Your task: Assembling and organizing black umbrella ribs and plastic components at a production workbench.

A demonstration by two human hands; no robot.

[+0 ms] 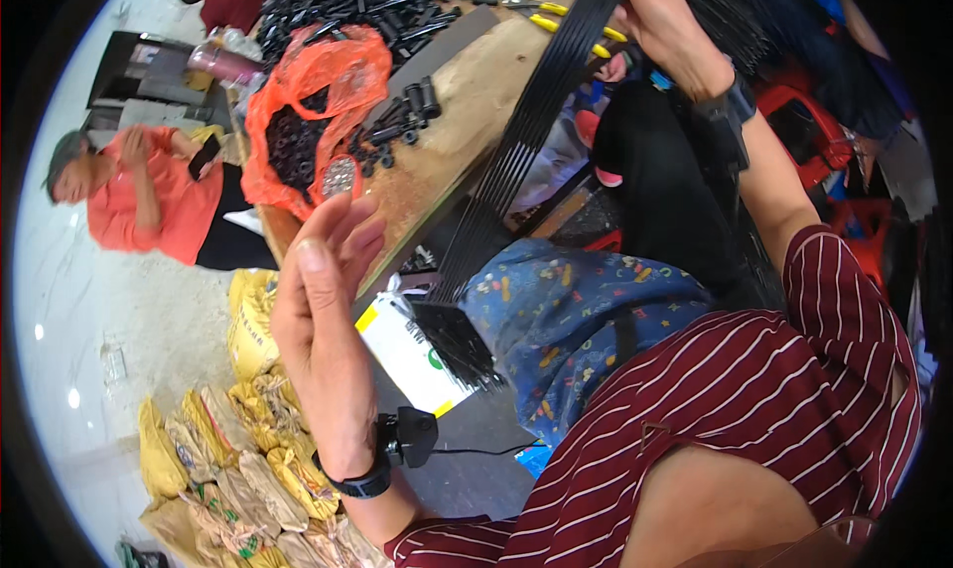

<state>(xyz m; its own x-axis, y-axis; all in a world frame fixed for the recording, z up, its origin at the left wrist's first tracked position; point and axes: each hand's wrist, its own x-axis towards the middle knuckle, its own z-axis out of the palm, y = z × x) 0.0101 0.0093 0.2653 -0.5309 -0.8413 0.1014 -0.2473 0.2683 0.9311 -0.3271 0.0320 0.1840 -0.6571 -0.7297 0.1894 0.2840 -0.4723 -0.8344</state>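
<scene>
My right hand (660, 27) is closed around the upper end of a bundle of long thin black rods (531, 116). The bundle slants down and left past the table edge to my lap, beside a blue patterned apron (576, 320). My left hand (323, 290) is raised near the table's front edge, fingers loosely bent, with nothing in it. Just beyond its fingertips lie a red plastic bag (362, 67) of small black parts and a little heap of silvery bits (340, 177). Pliers with yellow handles (551, 22) rest on the table near the rods.
Black tubular pieces (407, 111) and a large pile of black parts (338, 2) cover much of the wooden table (476, 91). Yellow sacks (248, 469) stack on the floor at lower left. A person in a coral top (149, 191) is at the left. A white box (402, 350) lies below.
</scene>
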